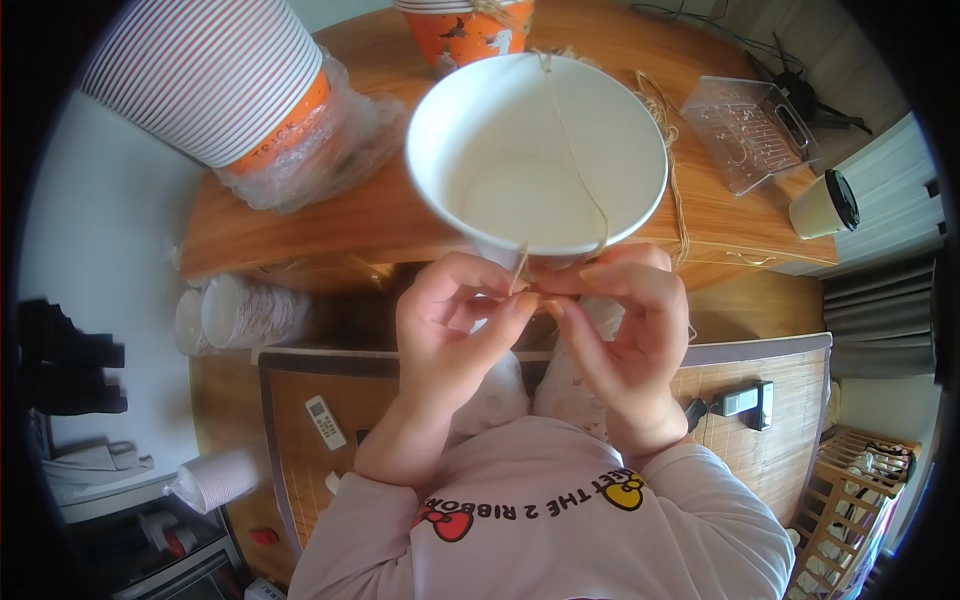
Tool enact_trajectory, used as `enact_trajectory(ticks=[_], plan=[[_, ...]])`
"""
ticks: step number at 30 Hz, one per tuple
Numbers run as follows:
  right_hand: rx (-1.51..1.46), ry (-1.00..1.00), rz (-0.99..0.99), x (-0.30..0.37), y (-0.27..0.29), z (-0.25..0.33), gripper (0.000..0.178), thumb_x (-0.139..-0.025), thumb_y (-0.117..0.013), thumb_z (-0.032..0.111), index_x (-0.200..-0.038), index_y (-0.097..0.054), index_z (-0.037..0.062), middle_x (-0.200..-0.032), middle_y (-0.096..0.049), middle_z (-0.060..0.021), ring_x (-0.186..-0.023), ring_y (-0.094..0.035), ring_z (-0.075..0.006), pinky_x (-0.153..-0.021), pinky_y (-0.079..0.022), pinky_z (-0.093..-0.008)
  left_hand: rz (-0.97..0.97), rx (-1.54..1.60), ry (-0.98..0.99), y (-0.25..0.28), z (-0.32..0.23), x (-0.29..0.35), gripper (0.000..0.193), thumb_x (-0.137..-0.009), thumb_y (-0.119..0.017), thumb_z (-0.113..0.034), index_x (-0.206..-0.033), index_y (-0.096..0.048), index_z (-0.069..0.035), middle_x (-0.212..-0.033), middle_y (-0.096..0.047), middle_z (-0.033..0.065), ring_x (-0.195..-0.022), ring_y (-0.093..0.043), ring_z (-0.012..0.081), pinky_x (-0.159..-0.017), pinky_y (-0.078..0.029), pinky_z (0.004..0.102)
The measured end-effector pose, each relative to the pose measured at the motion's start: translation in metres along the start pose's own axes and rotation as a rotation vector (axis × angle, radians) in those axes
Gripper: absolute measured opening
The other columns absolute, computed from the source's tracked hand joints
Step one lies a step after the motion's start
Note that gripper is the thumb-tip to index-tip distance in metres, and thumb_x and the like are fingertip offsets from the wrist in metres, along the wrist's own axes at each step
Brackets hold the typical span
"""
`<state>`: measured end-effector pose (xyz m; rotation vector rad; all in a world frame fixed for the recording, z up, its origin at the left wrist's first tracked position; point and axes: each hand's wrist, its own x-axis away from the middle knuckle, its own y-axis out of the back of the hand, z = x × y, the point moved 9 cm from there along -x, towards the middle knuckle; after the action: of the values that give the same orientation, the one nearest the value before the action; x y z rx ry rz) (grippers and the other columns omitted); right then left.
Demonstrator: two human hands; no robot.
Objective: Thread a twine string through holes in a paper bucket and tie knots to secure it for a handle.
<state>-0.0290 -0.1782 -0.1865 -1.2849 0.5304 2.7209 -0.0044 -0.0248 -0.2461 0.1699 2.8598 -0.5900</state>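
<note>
Head view: left hand (450, 325) and right hand (632, 330) pinch twine (521, 267) between fingertips at center frame, just below a white bucket (455, 150).

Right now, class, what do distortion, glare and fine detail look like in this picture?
In the head view, the brown wooden desk appears bowed within a rounded black border; in the head view, crinkled clear plastic wrap catches white glints; also in the head view, the thin tan twine is too fine to trace between the left hand and right hand.
</note>
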Motion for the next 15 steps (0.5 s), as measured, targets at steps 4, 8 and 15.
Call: enact_trajectory(ticks=[4,8,15], plan=[[-0.006,-0.028,-0.023,0.003,0.0,-0.004,0.042,-0.07,-0.081,-0.002,-0.104,-0.059,0.0084,-0.094,-0.073,0.0006,-0.083,-0.06,-0.0178,-0.08,-0.039,-0.0316,0.02,0.02,-0.015,-0.001,0.002,0.0,0.014,-0.087,-0.069,0.004,-0.098,-0.061,0.002,-0.094,-0.064,0.0052,-0.083,-0.062,0.0088,-0.076,-0.053,0.0215],[-0.013,-0.057,-0.027,0.005,-0.002,-0.007,0.041,-0.071,-0.081,-0.001,-0.105,-0.059,0.0087,-0.089,-0.074,0.0012,-0.082,-0.06,-0.0168,-0.081,-0.038,-0.031,0.05,0.012,-0.055,-0.001,0.003,-0.001,0.02,-0.087,-0.07,0.002,-0.106,-0.062,0.002,-0.101,-0.064,0.0079,-0.092,-0.063,0.0125,-0.077,-0.053,0.0234],[-0.079,-0.061,0.043,0.008,-0.008,-0.01,0.037,-0.075,-0.08,0.003,-0.106,-0.059,0.0071,-0.093,-0.076,-0.002,-0.082,-0.059,-0.0164,-0.082,-0.038,-0.0289,0.085,0.113,-0.126,-0.003,0.012,-0.001,0.025,-0.088,-0.073,-0.01,-0.108,-0.064,0.001,-0.106,-0.067,0.0117,-0.09,-0.067,0.0195,-0.079,-0.056,0.0316]])
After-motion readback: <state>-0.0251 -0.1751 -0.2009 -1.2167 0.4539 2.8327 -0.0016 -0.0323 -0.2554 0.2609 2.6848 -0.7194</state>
